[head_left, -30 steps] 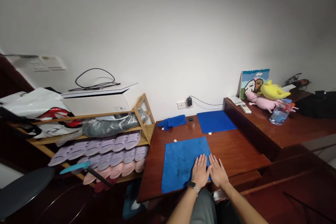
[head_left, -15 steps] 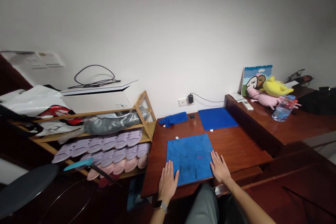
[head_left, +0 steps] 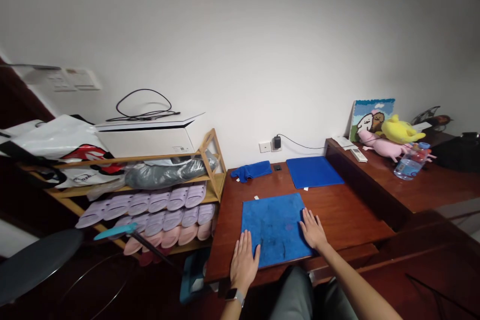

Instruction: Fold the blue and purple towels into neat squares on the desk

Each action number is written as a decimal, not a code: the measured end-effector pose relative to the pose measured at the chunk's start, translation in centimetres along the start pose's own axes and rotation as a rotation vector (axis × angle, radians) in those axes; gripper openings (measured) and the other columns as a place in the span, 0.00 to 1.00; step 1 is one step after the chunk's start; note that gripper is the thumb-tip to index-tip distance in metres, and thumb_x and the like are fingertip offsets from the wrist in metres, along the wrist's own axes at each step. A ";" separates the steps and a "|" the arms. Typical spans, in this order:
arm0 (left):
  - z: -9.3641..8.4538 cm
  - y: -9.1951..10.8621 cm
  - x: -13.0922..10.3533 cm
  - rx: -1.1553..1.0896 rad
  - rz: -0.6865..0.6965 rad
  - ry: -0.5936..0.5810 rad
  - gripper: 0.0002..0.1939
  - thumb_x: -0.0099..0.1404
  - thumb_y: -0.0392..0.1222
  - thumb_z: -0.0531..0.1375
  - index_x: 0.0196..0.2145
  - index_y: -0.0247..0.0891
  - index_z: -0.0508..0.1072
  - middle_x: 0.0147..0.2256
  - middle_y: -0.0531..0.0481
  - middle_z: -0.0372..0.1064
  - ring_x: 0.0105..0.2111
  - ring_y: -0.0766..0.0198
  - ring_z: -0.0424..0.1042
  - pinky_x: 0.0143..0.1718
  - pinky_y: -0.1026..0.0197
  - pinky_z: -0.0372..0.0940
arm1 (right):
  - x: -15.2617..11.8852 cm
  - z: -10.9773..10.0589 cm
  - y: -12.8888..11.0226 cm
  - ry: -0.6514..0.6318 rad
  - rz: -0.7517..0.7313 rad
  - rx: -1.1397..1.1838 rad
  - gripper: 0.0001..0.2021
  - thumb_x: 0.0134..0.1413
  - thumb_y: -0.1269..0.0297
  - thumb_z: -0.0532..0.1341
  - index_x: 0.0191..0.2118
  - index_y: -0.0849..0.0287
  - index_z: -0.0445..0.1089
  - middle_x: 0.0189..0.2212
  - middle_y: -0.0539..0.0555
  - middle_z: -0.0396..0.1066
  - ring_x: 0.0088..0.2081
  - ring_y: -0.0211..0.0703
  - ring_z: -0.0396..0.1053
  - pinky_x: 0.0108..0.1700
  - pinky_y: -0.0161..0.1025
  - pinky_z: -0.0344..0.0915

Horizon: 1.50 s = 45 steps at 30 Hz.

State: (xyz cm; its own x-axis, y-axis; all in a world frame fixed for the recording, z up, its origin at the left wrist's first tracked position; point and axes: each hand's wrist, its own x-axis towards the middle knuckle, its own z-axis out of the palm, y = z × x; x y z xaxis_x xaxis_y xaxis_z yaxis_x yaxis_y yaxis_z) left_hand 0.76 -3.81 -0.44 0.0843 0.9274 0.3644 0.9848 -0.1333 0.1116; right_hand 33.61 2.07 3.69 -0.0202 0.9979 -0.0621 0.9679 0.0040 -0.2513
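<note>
Blue cloth [head_left: 275, 225]: spread flat on the near part of the brown desk [head_left: 348, 220], between both hands; marked with dark smudges, mostly across the near half; fitted with a small white tag [head_left: 256, 198] at the far edge; hidden at the near left corner.

Left hand [head_left: 243, 262]: laid back-up along the cloth's left edge, toward the near corner; opened out, with fingers straight and nearly together, thumb apart; grasping nothing; banded by a watch [head_left: 234, 295] at the wrist.

Right hand [head_left: 313, 230]: laid back-up at the cloth's right edge; opened out, with fingers slightly spread; grasping nothing.

Change at the cloth: side by side near the right edge a second ago, now parted to opposite edges; much as half a second ago, with only a slight shift of view; flanked from both sides now, judged to be steadied by light contact rather than by a grip.

Other blue cloths: one laid flat at the far right [head_left: 314, 172]; one bunched at the far left [head_left: 255, 171]; both well apart from the hands.

Bottle [head_left: 410, 164]: upright on the higher surface to the right, near pink [head_left: 384, 147] and yellow [head_left: 401, 130] plush toys.
</note>
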 end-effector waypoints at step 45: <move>1.5 3.0 9.7 -0.027 -0.031 -0.244 0.36 0.78 0.58 0.40 0.74 0.35 0.53 0.73 0.41 0.49 0.74 0.50 0.47 0.73 0.42 0.47 | 1.4 1.3 -0.1 0.027 -0.001 0.041 0.35 0.72 0.51 0.39 0.76 0.66 0.42 0.76 0.55 0.39 0.76 0.50 0.37 0.75 0.53 0.35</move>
State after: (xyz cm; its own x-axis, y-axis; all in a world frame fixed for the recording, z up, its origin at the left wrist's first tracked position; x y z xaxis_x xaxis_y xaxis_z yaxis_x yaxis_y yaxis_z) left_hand 4.71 5.28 2.03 0.0914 0.9877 0.1266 0.9833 -0.1096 0.1452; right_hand 33.11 3.33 2.35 -0.0142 0.9993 -0.0355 0.9569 0.0033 -0.2903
